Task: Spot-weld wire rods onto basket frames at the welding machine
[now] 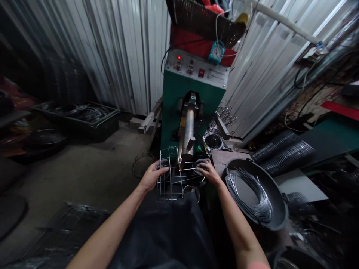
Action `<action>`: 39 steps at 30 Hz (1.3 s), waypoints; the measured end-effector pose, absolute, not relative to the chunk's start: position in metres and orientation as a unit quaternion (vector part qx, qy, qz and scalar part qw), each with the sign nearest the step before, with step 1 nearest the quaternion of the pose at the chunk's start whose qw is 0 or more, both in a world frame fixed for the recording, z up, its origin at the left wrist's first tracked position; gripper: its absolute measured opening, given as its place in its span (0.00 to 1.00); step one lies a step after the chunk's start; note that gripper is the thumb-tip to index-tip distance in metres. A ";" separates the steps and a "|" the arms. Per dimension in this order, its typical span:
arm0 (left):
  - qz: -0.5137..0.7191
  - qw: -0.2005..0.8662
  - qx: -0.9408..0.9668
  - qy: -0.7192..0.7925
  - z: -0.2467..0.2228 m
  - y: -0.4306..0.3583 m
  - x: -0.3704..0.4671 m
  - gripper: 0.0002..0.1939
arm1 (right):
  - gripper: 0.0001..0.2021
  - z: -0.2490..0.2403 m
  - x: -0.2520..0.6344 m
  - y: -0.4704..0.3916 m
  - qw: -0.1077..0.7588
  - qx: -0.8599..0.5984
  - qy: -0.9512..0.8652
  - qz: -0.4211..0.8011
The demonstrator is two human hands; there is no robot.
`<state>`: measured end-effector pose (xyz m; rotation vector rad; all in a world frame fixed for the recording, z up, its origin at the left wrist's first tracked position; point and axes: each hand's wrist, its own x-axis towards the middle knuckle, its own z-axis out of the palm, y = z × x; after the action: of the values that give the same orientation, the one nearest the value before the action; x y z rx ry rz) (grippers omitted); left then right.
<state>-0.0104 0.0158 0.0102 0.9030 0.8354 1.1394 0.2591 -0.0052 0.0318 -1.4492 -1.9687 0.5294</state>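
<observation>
My left hand (155,174) is closed on the left side of a wire frame (169,186), a boxy grid of thin metal rods. Across from it, my right hand (208,170) pinches the right end of a thin metal rod (189,169) that reaches to the frame. Where rod and frame meet, a small orange glow shows right under the electrode tip of a green spot welder (174,97). The welder's thick metal arm (189,129) points down toward me between both hands. The fingertips look dark, perhaps gloved or dirty.
At right, a round black pan (283,205) holds a coil of wire (262,198). Behind it lie stacked wire rings (283,151). A green bin (105,125) with metal pieces stands at left by the corrugated wall (126,56). A basket (204,20) sits atop the welder.
</observation>
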 end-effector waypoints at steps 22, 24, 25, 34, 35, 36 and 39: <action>0.444 0.806 0.150 0.361 -0.004 -0.122 -0.113 0.10 | 0.29 0.020 0.234 -0.188 0.292 -0.463 -0.767 0.334; 0.413 0.825 0.105 0.370 -0.019 -0.136 -0.098 0.09 | 0.20 0.012 0.228 -0.208 0.250 -0.437 -0.783 0.366; 0.407 0.828 0.091 0.375 -0.025 -0.142 -0.091 0.09 | 0.16 0.007 0.227 -0.218 0.235 -0.431 -0.781 0.386; 0.336 0.857 0.125 0.371 -0.048 -0.144 -0.070 0.19 | 0.17 -0.023 0.208 -0.264 0.349 -0.496 -0.614 0.506; 0.326 0.863 0.137 0.362 -0.048 -0.140 -0.072 0.22 | 0.17 -0.022 0.201 -0.263 0.369 -0.503 -0.594 0.508; 0.321 0.864 0.148 0.358 -0.050 -0.137 -0.074 0.24 | 0.17 -0.021 0.194 -0.261 0.387 -0.509 -0.576 0.509; 0.292 0.839 0.207 0.410 -0.054 -0.133 -0.084 0.29 | 0.15 -0.014 0.174 -0.250 0.424 -0.530 -0.543 0.494</action>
<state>-0.0836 -0.1332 -0.0542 0.4387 0.8678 0.6182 0.1740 -0.2503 -0.0140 -1.3256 -1.3594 1.2371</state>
